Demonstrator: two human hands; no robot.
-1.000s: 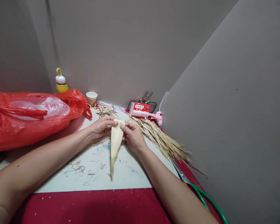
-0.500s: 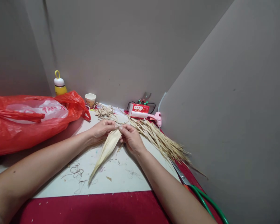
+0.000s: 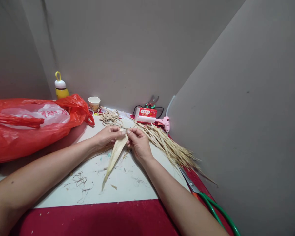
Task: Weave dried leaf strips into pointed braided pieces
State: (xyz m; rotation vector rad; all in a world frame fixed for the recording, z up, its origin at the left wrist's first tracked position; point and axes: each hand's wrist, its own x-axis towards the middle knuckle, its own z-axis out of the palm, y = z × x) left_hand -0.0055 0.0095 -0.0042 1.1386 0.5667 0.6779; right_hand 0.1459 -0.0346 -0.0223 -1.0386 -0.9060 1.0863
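A pale, dry corn husk [image 3: 117, 150] hangs from my fingertips, its narrow end pointing down and toward me over the white board. My left hand [image 3: 109, 136] pinches its upper edge from the left. From the right, my right hand [image 3: 139, 142] pinches the same edge, thumb and forefinger almost touching those of the left. The husk's top end is partly hidden by my fingers. Just beyond my hands lies a tangle of twisted cord [image 3: 109, 117]. A bundle of dry straw-like strips [image 3: 169, 144] spreads to the right of my right hand.
Green-handled scissors [image 3: 206, 198] lie at the right edge. A red plastic bag [image 3: 39, 137] fills the left side, near a yellow bottle [image 3: 61, 90] and paper cup [image 3: 94, 103]. At the back are a red box [image 3: 147, 112] and pink glue gun [image 3: 165, 123]. Thread scraps [image 3: 80, 180] dot the board [image 3: 127, 193].
The husk's lower tip has swung to the right and now hangs steeper. Both hands keep their pinch in nearly the same place, and the view has shifted slightly.
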